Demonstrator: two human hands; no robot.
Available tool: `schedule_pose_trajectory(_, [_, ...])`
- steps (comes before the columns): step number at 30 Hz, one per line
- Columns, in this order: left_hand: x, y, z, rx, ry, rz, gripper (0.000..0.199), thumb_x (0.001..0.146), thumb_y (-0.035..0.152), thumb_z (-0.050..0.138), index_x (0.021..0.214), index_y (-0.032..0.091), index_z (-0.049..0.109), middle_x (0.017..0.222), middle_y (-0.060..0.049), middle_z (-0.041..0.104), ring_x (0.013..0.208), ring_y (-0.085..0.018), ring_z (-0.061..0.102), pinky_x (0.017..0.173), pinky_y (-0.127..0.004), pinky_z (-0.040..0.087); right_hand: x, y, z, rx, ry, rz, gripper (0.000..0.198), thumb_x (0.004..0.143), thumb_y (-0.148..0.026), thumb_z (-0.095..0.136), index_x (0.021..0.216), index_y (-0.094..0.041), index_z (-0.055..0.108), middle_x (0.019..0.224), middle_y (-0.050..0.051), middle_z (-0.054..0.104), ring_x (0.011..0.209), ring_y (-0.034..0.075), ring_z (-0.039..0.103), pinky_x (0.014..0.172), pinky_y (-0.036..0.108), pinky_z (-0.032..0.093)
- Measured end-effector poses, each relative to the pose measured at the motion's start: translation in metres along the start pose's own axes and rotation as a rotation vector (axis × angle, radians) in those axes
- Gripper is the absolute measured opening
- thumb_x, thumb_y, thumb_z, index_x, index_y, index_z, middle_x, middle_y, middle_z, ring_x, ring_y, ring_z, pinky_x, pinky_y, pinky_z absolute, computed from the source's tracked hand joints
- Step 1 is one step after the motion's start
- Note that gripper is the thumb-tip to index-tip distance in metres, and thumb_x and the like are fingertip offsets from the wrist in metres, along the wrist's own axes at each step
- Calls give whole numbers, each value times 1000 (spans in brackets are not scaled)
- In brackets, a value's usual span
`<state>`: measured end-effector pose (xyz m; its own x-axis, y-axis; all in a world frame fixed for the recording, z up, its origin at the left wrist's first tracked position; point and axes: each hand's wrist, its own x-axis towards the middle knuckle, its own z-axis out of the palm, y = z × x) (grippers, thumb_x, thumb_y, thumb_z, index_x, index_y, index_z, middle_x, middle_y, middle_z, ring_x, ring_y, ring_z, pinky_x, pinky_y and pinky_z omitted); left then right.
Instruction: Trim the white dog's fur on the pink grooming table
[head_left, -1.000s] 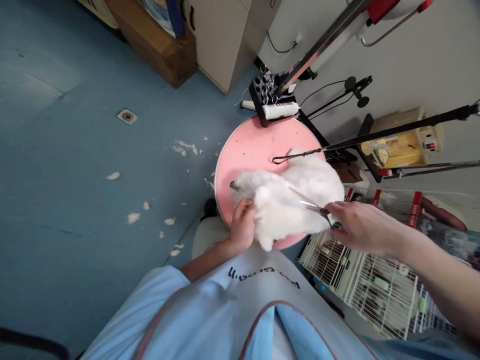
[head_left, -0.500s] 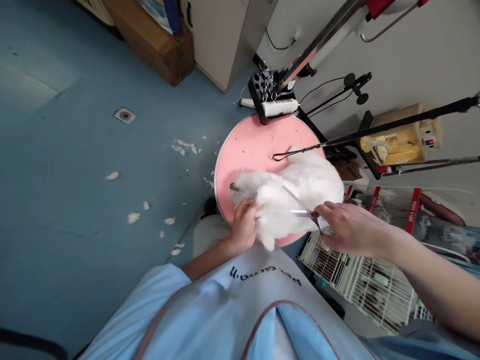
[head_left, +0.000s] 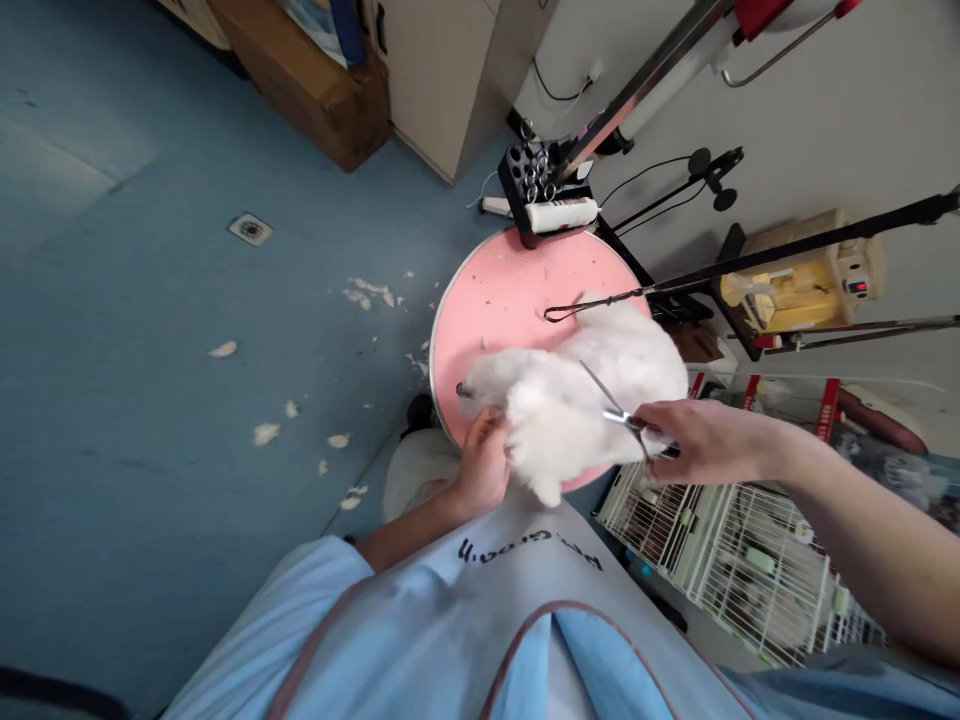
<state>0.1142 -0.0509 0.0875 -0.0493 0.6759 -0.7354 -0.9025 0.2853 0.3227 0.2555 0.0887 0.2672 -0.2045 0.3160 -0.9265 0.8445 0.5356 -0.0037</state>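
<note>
One hand to the dog (head_left: 562, 410) and one to the scissors (head_left: 621, 416), worked over a round pink table (head_left: 487, 290). Had the dog, white and fluffy, on the near right part of the tabletop, with its dark nose (head_left: 461, 389) pointing left. Held the scissors in the right hand (head_left: 671, 440), with thumb and fingers wrapped about the handles. Carried the blades apart in a V over the pale fur of the body; could not tell whether touching it. Rested the left hand (head_left: 484, 460) on the near side of the dog's head, with curled fingers against the fur. Could not tell, with the fingertips partly hidden, whether pinching the coat or only pressing on it. Wore light blue clothing (head_left: 315, 600) with brown piping and dark lettering across the front. Faced a black strap (head_left: 787, 249) slanting in from the right, looped at its end over the table, near the dog's far side. Had a black tool holder (head_left: 515, 165) at the table's far edge, with metal finger rings showing and a white bottle (head_left: 562, 215) lying along it. Saw pale tufts of hair (head_left: 265, 434) scattered on the blue floor (head_left: 150, 330), with a square drain (head_left: 251, 229) beyond, and white wire cages (head_left: 772, 570) low on the right.
</note>
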Motion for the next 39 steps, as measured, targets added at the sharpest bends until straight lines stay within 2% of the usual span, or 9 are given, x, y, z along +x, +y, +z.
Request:
schedule_pose_trajectory(2, [-3, -1, 0, -31, 10, -17, 42, 55, 39, 79, 66, 18, 45, 57, 6, 50, 50, -5, 46, 46, -17, 38, 2, 1, -3, 26, -30, -38, 21, 73, -32, 63, 90, -21, 58, 88, 5, 66, 74, 20, 61, 63, 29, 39])
schedule_pose_trajectory(6, [-10, -8, -3, -72, 0, -29, 48, 52, 43, 84, 69, 18, 47, 57, 6, 49, 48, -5, 43, 42, -17, 33, 5, 7, -11, 44, -79, 7, 7, 75, -25, 55, 80, -21, 55, 74, 2, 62, 65, 17, 57, 60, 28, 38])
schedule_pose_trajectory(12, [-17, -27, -13, -82, -51, -12, 54, 57, 52, 84, 74, 19, 45, 58, 7, 48, 47, -4, 41, 39, -15, 32, 10, 13, -19, 101, -194, -59, 27, 71, -33, 61, 96, -22, 62, 90, 4, 68, 80, 21, 62, 64, 28, 44])
schedule_pose_trajectory(18, [-21, -34, -14, -46, -176, 52, 56, 66, 59, 78, 73, 19, 39, 54, 8, 43, 43, -3, 38, 37, -14, 31, 14, 8, -28, 155, -248, -47, 28, 71, -33, 61, 96, -22, 66, 88, 4, 68, 80, 22, 63, 65, 29, 47])
schedule_pose_trajectory(23, [-22, -44, -16, 46, -264, 147, 54, 74, 63, 70, 73, 20, 38, 54, 8, 44, 42, -4, 41, 39, -15, 36, 14, 10, -30, 223, -300, -55, 34, 71, -30, 60, 102, -20, 67, 87, 2, 68, 78, 19, 63, 65, 26, 48])
schedule_pose_trajectory(26, [-21, -54, -20, 127, -314, 218, 44, 82, 58, 64, 78, 20, 42, 57, 7, 45, 43, -6, 44, 41, -16, 39, 12, 14, -28, 314, -322, -62, 44, 72, -33, 61, 114, -20, 64, 93, 3, 69, 79, 19, 64, 67, 26, 49])
schedule_pose_trajectory(29, [-21, -56, -20, 212, -363, 318, 31, 89, 45, 59, 80, 19, 45, 61, 5, 46, 46, -6, 45, 43, -16, 40, 11, 17, -25, 360, -345, -52, 42, 74, -33, 61, 112, -17, 65, 87, 3, 69, 77, 18, 64, 66, 26, 49])
schedule_pose_trajectory(34, [-21, -50, -16, 311, -409, 379, 21, 87, 32, 60, 79, 19, 46, 67, 3, 50, 50, -7, 48, 46, -16, 40, 7, 20, -23, 470, -336, -41, 52, 72, -36, 64, 120, -16, 61, 97, 5, 69, 81, 18, 64, 70, 28, 51])
schedule_pose_trajectory(39, [-20, -43, -13, 412, -389, 461, 15, 84, 25, 61, 77, 19, 50, 61, 2, 52, 52, -9, 50, 47, -17, 37, 2, 25, -15, 494, -315, -10, 49, 74, -38, 64, 117, -15, 63, 87, 4, 68, 77, 18, 63, 69, 28, 51])
